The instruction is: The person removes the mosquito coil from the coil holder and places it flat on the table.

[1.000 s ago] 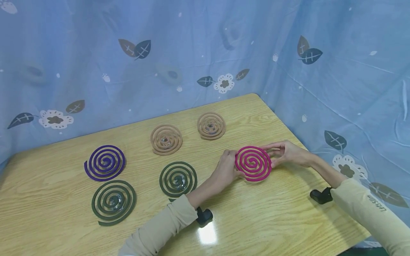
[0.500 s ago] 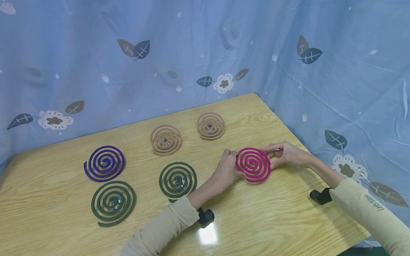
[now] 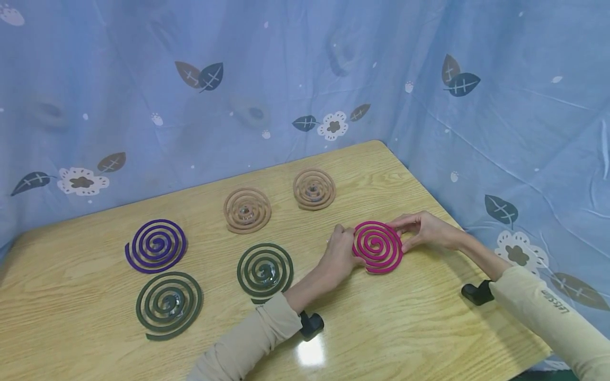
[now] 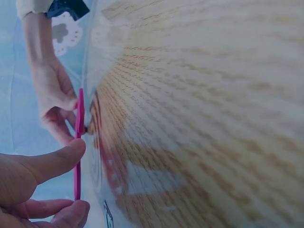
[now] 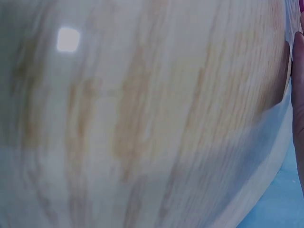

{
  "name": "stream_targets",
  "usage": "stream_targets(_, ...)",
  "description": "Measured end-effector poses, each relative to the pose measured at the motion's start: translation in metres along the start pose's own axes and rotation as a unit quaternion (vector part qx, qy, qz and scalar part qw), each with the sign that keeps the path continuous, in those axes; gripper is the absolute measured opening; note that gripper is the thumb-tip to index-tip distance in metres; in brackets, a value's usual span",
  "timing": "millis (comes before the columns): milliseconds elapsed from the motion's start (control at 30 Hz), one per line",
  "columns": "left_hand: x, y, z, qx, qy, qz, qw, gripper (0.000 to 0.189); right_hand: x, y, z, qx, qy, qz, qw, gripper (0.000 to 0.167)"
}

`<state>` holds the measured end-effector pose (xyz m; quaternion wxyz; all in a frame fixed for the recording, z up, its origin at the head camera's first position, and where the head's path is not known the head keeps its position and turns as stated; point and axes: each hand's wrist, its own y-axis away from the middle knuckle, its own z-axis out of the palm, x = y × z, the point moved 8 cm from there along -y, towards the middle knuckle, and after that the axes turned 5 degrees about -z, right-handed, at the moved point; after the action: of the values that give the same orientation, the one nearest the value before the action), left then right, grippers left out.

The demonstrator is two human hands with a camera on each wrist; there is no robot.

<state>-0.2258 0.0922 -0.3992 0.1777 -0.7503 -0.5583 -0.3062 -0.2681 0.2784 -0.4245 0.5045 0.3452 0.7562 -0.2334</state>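
Observation:
A pink mosquito coil (image 3: 376, 244) is held between both hands over the right part of the wooden table (image 3: 362, 338). My left hand (image 3: 337, 256) pinches its left edge, and my right hand (image 3: 426, 231) grips the right edge with thumb and fingers. In the left wrist view the pink coil (image 4: 79, 118) appears edge-on, close over the tabletop, with the left thumb (image 4: 61, 161) on one face and fingers below. Only a strip of the right hand (image 5: 298, 90) shows at the border of the right wrist view.
Two brown coils (image 3: 247, 210) lie toward the back. A purple coil (image 3: 157, 244) and a dark green coil (image 3: 169, 304) lie at the left; another green coil (image 3: 265, 270) sits by the left forearm. Shiny clear pieces show under several coils. A blue patterned curtain (image 3: 267, 79) borders the table.
The pink coil has sunk slightly toward the table, with both hands still holding it. My left forearm has shifted a little to the right. The other coils have stayed in place.

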Motion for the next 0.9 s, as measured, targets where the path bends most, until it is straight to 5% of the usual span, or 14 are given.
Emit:
stream_targets(400,0.0028,-0.0007,0.0043,0.000,-0.050,0.002,0.9988,0.067,0.0047,-0.0001,0.0016,-0.003,0.002,0.018,0.9998,0.057)
stream_targets(900,-0.0010,-0.0024,0.0100,-0.002,-0.034,0.005,0.9994,0.052,-0.0024,-0.0018,0.0014,-0.013,0.052,-0.004,0.9985,0.055)
